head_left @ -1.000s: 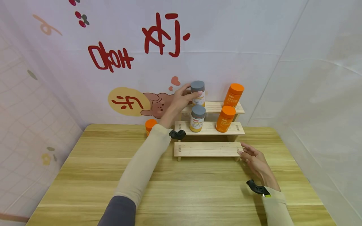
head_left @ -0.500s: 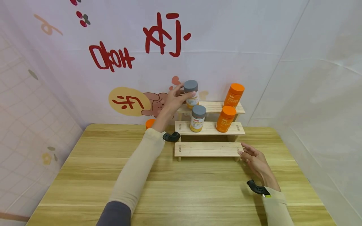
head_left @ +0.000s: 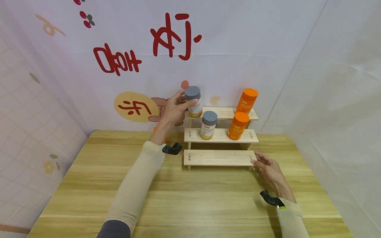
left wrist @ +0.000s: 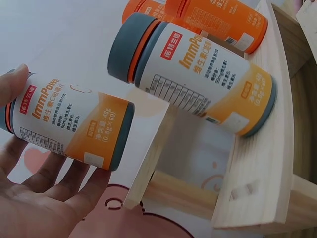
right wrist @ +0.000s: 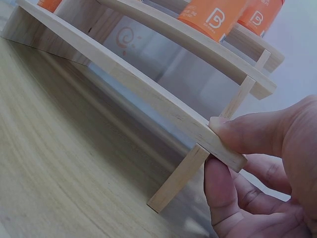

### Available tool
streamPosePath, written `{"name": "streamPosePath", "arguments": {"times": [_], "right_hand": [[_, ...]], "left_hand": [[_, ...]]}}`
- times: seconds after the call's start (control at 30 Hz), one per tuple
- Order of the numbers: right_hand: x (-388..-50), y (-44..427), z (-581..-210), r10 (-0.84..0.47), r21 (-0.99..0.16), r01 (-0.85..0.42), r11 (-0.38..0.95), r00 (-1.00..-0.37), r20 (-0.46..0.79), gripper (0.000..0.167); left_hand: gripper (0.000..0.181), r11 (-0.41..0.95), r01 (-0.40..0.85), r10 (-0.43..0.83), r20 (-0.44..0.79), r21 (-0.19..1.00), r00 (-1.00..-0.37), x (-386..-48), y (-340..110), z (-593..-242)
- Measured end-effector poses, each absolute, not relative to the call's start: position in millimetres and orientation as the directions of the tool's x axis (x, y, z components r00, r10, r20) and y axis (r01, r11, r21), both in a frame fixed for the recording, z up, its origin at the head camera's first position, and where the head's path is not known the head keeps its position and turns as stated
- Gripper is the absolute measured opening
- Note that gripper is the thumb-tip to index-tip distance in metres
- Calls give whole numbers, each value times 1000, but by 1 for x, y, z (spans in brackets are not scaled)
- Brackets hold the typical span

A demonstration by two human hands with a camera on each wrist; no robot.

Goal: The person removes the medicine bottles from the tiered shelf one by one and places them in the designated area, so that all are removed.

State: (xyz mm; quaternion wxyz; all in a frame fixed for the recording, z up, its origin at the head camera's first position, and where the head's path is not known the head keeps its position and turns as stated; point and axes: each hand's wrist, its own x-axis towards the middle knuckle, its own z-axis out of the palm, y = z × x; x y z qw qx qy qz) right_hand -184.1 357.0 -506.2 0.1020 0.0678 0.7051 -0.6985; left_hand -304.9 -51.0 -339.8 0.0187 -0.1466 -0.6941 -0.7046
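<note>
The left hand [head_left: 175,110] grips a white and yellow bottle with a grey lid [head_left: 193,102] at the left end of the top tier. In the left wrist view this bottle [left wrist: 69,121] lies between thumb and fingers. A matching grey-lidded bottle [head_left: 209,125] stands on the middle tier of the wooden rack [head_left: 220,157]. At the rack's front right corner, the right hand [head_left: 272,172] pinches the end of the lowest tier; in the right wrist view its thumb is above the board [right wrist: 163,106] and a finger below.
Two orange bottles stand on the rack's right side, one on the top tier [head_left: 247,99] and one on the middle tier [head_left: 238,126]. Another orange object [head_left: 165,140] is mostly hidden behind the left wrist. A printed cloth [head_left: 238,39] hangs behind the wooden table [head_left: 208,205].
My left hand has moved left with the grey-lidded bottle, from nearer the middle of the top tier to its left end. The right hand has kept its place on the lowest tier.
</note>
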Motion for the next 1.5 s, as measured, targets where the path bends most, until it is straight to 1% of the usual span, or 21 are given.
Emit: {"name": "streamPosePath", "arguments": {"times": [0.4,0.5,0.7,0.8,1.07,1.3,1.5], "right_hand": [[-185,352,-508,-44,-971,237,32,-970,-238,73],[-184,351,-508,-38,-969,245,32,-969,-246,73],[-185,354,-504,-32,-968,246,57,-968,-248,75],[-185,355,-503,-30,-968,244,49,-969,-246,74],[-184,356,-503,-30,-969,244,43,-969,-245,72],[-183,356,-504,-34,-971,237,41,-971,-238,75],[-183,355,-502,-33,-971,236,43,-971,-238,74]], "left_hand": [[52,-18,248,168,247,969,-954,-295,-79,-346],[52,-3,241,153,238,971,-959,-292,-87,-347],[50,-31,205,138,207,978,-969,-288,-98,-351],[52,-30,189,124,191,982,-974,-286,-103,-355],[52,-16,203,120,203,979,-972,-282,-121,-370],[54,-28,178,101,180,984,-978,-278,-140,-380],[55,-22,173,83,174,985,-981,-274,-153,-383]]}}
